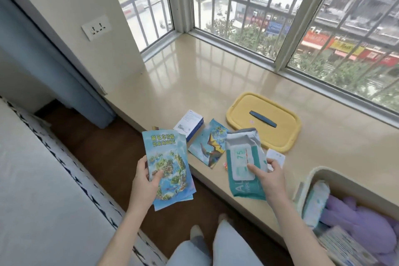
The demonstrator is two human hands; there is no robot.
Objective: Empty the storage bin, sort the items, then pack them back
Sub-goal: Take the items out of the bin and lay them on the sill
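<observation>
My left hand (144, 181) grips a stack of blue map brochures (168, 166) out over the floor, in front of the sill. My right hand (271, 176) holds a teal and white pack of wet wipes (243, 162) above the sill's front edge, thumb on its flap. The cream storage bin (317, 176) stands at the lower right and holds a purple plush toy (362, 222), a white packet (315, 203) and a booklet (343, 246). The bin's yellow lid (280, 134) lies flat on the sill.
On the beige window sill (194, 84) lie a dinosaur picture sheet (207, 147), a small white and blue box (191, 124) and a white slip (275, 156). Barred windows back the sill. A white bed (43, 190) fills the left, with brown floor between.
</observation>
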